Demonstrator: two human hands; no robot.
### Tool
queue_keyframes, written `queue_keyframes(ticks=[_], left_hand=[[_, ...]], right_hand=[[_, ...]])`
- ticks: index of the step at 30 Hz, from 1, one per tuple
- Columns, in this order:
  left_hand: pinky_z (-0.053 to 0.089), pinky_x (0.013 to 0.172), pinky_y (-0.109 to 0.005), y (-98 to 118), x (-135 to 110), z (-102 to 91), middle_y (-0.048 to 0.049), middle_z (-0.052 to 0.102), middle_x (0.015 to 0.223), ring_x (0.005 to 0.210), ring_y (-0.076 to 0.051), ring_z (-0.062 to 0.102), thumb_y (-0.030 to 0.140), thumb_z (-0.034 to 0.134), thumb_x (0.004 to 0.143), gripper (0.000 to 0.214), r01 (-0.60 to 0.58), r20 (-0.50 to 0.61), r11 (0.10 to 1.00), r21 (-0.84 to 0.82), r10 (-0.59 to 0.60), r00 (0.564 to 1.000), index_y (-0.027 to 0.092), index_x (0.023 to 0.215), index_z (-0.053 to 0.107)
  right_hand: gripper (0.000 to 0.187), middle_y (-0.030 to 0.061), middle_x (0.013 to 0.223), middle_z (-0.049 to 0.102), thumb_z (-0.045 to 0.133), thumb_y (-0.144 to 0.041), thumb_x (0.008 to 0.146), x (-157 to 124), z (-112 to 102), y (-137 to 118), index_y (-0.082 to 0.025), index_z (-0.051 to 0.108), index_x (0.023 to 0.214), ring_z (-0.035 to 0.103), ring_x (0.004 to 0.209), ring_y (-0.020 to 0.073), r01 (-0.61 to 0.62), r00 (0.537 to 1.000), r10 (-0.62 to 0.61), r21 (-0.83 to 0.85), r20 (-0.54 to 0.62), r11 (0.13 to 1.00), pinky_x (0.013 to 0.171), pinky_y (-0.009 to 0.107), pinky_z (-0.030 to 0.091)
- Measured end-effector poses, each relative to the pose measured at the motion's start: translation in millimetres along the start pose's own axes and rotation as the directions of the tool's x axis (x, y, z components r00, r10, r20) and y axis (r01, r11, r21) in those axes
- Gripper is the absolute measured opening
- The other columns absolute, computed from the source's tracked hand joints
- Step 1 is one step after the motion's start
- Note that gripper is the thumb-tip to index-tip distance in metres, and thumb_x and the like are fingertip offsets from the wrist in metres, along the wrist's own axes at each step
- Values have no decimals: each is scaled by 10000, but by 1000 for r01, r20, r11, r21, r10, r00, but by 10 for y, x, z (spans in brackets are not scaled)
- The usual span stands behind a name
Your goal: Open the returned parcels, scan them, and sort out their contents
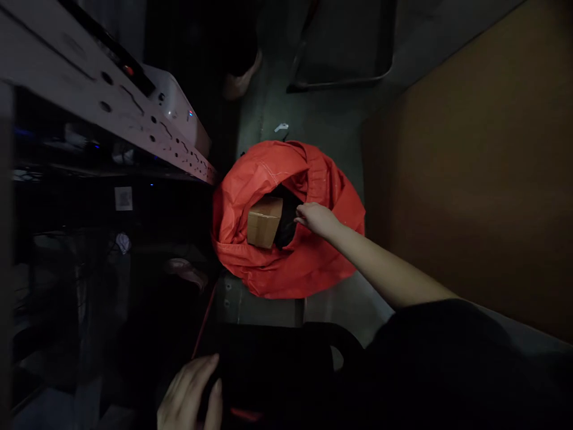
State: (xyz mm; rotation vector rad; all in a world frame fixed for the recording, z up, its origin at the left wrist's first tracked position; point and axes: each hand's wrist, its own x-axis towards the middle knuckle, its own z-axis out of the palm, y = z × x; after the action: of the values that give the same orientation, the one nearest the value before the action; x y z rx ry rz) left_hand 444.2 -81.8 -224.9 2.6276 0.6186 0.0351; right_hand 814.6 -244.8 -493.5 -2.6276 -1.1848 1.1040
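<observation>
At the far left, a perforated metal shelf beam [111, 107] slants down toward the middle, with dark shelving beneath it. A pale square label [123, 199] shows in that shelving. Along the beam's upper side stands a white device [172, 98] with small red and blue lights. Lower down, a pale shoe [184, 270] shows dimly in the shadow. At the bottom edge is the left hand [190, 394], its fingers bent and lying close together, the thumb spread away from them; the palm is hidden. A thin red cord [205, 322] runs upward just beside it.

In the middle, on the grey floor, sits an orange-red fabric bag [331, 263], its mouth facing up. A small cardboard box [264, 224], taped across, lies in the left part of the opening, with crumpled black material [286, 232] to its right. A white scrap [282, 127] lies on the floor beyond the bag. The right hand [319, 220] reaches over the bag's right side, fingers curled and pressed together at the opening; whether they pinch the black material cannot be told. Farther off is a metal tube frame [347, 83], and a large brown panel [470, 167] fills the right side.
</observation>
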Motion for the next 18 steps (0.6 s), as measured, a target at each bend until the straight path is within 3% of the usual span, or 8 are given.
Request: queue_keyframes(ticks=[2, 4, 6, 9, 13, 15, 18], left_hand=[[592, 806, -240, -1, -14, -7, -41, 776, 1014, 915, -154, 746, 151, 535, 997, 226, -15, 2, 998, -59, 15, 1000, 204, 1162, 681], [591, 819, -239, -12, -39, -22, -41, 774, 1032, 932, -155, 745, 160, 542, 995, 233, -22, -11, 997, -75, 21, 1000, 207, 1177, 680], [591, 820, -239, -24, -62, -30, -41, 772, 1038, 940, -157, 743, 168, 548, 993, 236, -18, -19, 998, -67, 17, 1000, 209, 1183, 681], [588, 820, -235, -32, -67, -24, -41, 772, 1028, 936, -153, 743, 155, 544, 993, 237, -10, -13, 999, -40, 9, 1000, 205, 1183, 677], [590, 815, -243, -27, -23, 7, -44, 776, 1014, 914, -159, 749, 155, 540, 994, 238, 0, -14, 1000, 2, 0, 1000, 201, 1184, 675], [587, 813, -239, -22, -4, 20, -41, 777, 1010, 907, -155, 749, 147, 541, 990, 244, -2, -3, 1000, 14, 2, 1000, 204, 1187, 675], [581, 822, -232, -28, -5, 21, -39, 778, 1007, 910, -149, 746, 122, 550, 979, 261, -17, 36, 1000, 10, 17, 999, 203, 1196, 670]], right_hand=[[329, 183, 1247, 651, 579, -354, 1005, 199, 23, -198, -137, 654, 1241, 575, 1150, 300, -65, 998, 64, 63, 7, 996, 964, 357, 442], [506, 200, 1473, 512, 502, -452, 1038, 506, 148, -507, -172, 522, 1459, 470, 1338, 330, -152, 988, 152, 139, 10, 979, 1071, 411, 402], [651, 199, 1622, 335, 425, -589, 1034, 834, 306, -841, -246, 372, 1584, 347, 1452, 393, -273, 962, 266, 216, 58, 937, 1122, 553, 359], [801, 177, 1680, 243, 512, -725, 936, 1177, 464, -1163, -320, 338, 1605, 218, 1506, 485, -437, 898, 391, 297, 201, 849, 1092, 767, 261], [942, 136, 1724, 136, 581, -814, 832, 1154, 595, -1088, -394, 287, 1622, 103, 1548, 489, -531, 844, 435, 374, 313, 760, 1106, 800, 186], [956, 119, 1736, 89, 477, -891, 823, 1001, 723, -951, -437, 241, 1630, 140, 1548, 486, -566, 822, 450, 411, 349, 715, 1116, 763, 239], [978, 157, 1728, 98, 326, -923, 842, 782, 988, -808, -402, 171, 1656, 215, 1541, 456, -640, 768, 515, 433, 381, 634, 1122, 663, 335]])
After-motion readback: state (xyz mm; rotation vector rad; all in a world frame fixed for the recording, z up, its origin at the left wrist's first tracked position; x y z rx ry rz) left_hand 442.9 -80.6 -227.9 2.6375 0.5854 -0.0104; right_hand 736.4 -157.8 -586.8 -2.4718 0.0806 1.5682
